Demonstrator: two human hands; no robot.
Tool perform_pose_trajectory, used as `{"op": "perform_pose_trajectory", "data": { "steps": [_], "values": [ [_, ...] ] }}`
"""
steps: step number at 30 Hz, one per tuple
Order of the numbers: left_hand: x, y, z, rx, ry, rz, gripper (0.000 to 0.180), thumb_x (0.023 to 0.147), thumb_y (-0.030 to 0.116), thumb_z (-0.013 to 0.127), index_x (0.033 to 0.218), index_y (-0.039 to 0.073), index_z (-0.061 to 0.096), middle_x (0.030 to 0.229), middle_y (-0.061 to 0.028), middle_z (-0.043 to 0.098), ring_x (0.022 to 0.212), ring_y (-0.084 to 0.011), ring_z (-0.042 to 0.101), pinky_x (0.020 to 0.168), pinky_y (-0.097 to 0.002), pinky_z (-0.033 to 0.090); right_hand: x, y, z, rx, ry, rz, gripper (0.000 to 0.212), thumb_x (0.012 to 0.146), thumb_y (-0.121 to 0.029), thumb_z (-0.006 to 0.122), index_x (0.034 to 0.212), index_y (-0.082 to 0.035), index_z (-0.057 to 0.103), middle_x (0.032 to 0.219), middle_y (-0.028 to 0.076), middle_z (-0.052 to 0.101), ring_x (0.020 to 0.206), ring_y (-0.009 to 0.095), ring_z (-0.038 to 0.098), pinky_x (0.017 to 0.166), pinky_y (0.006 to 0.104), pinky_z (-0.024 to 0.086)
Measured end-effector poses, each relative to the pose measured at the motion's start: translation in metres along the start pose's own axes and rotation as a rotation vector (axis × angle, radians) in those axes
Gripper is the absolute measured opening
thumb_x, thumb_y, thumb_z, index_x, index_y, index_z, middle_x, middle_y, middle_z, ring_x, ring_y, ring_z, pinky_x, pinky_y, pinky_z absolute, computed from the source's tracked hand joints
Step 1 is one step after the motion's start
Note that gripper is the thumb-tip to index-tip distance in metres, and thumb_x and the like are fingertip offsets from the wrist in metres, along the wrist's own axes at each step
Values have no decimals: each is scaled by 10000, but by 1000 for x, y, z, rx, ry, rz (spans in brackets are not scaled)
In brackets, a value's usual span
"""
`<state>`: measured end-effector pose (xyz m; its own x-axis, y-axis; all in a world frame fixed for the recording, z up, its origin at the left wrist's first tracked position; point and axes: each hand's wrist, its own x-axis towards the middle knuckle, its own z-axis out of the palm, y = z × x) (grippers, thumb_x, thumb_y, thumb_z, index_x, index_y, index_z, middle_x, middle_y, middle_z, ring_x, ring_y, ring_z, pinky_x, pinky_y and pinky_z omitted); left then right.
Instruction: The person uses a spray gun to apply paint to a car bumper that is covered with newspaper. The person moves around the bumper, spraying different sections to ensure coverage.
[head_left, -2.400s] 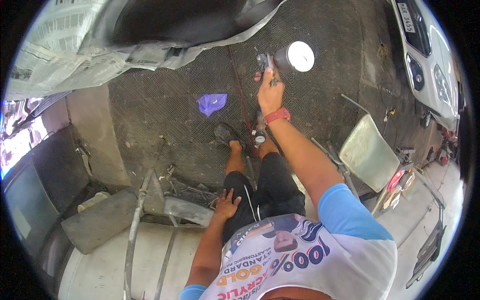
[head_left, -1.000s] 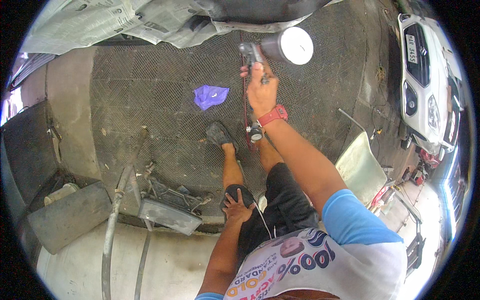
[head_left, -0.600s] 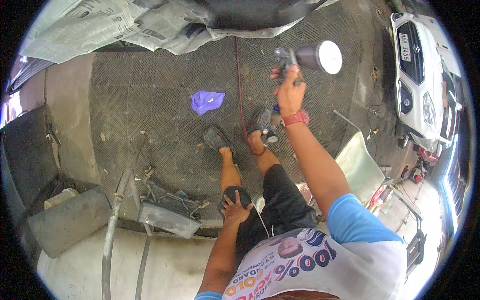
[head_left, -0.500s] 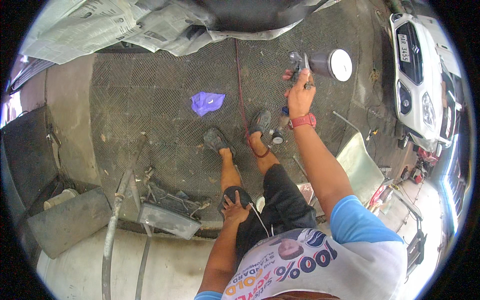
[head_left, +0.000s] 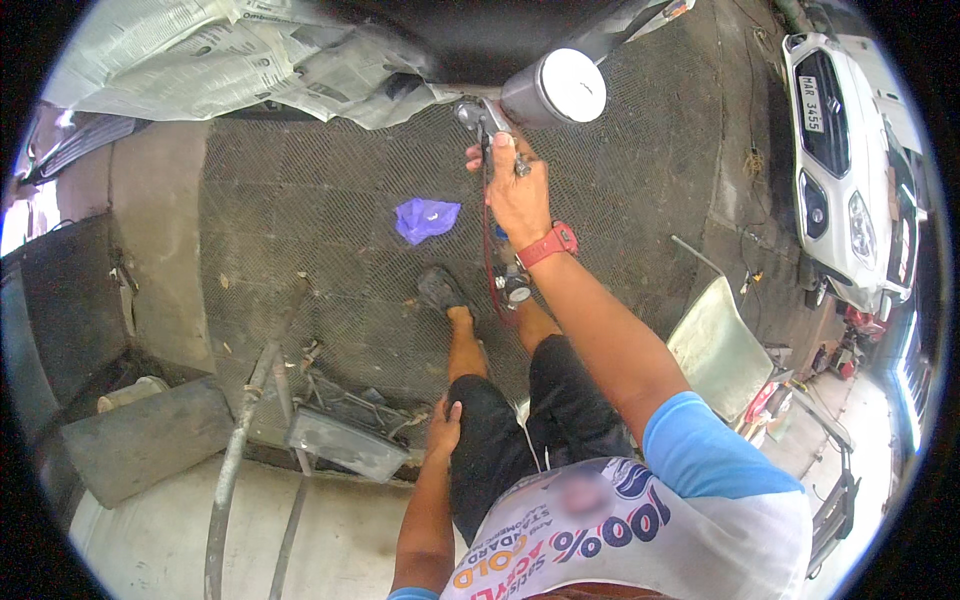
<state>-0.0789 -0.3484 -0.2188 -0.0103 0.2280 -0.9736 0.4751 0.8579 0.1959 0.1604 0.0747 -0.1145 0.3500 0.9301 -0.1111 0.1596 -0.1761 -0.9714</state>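
My right hand [head_left: 518, 195] is closed round the handle of a metal spray gun [head_left: 489, 115], held out in front of me at the far side. A grey paint cup with a white lid [head_left: 572, 86] is fixed to the gun and tilts to the right. Below my wrist hangs a pressure gauge [head_left: 516, 294] with a red hose [head_left: 489, 262]. My left hand [head_left: 443, 430] rests against the side of my left thigh, thumb apart, its fingers partly hidden. Just beyond the gun is a dark, glossy curved surface [head_left: 500, 35], bordered by newspaper sheets [head_left: 290, 65].
A purple plastic piece [head_left: 425, 219] lies on the patterned mat [head_left: 300, 220]. Metal pipes [head_left: 238, 440] and a grey board [head_left: 150, 440] stand at the left. To the right are a pale chair-like panel [head_left: 715, 350] and a white car [head_left: 845, 160].
My right hand has carried the spray gun left and slightly up, closer to the dark surface. My left hand has slid from atop the knee to the thigh's side.
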Motion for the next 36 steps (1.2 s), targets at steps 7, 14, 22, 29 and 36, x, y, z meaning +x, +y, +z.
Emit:
{"op": "perform_pose_trajectory", "data": {
  "steps": [7,14,22,29,36],
  "values": [
    [-16,14,-9,-15,25,-33,699,1072,537,542,1597,90,428,1554,-178,558,1434,-328,536,1198,-427,389,13,4,-69,-118,207,26,549,1140,-456,418,1259,17,669,870,90,767,540,117,609,448,274,459],
    [-24,51,-12,-57,17,62,659,1079,513,538,1570,78,473,1516,-194,588,1404,-313,568,1182,-417,407,17,0,-105,-94,299,-4,508,1144,-424,425,1237,16,662,1012,143,755,809,133,715,459,266,503],
    [-34,74,-24,-129,48,92,649,1081,486,539,1543,33,491,1511,-212,588,1404,-326,568,1176,-420,413,1,-41,-10,-61,36,-49,480,1095,-310,579,1512,-73,582,883,105,778,776,121,710,726,322,576],
    [-23,41,-27,-66,93,123,669,1074,531,522,1545,57,494,1491,-203,607,1377,-352,583,1170,-431,411,3,-66,-3,2,-43,-50,504,1098,-350,573,1523,-79,574,867,87,757,773,112,684,750,312,570],
    [-40,45,-39,-26,114,67,654,1061,530,542,1523,67,528,1459,-203,634,1361,-352,597,1158,-436,422,5,-56,-100,-37,186,18,478,1132,-330,513,1536,-78,561,903,61,752,765,97,681,688,287,541]
  ]
}}
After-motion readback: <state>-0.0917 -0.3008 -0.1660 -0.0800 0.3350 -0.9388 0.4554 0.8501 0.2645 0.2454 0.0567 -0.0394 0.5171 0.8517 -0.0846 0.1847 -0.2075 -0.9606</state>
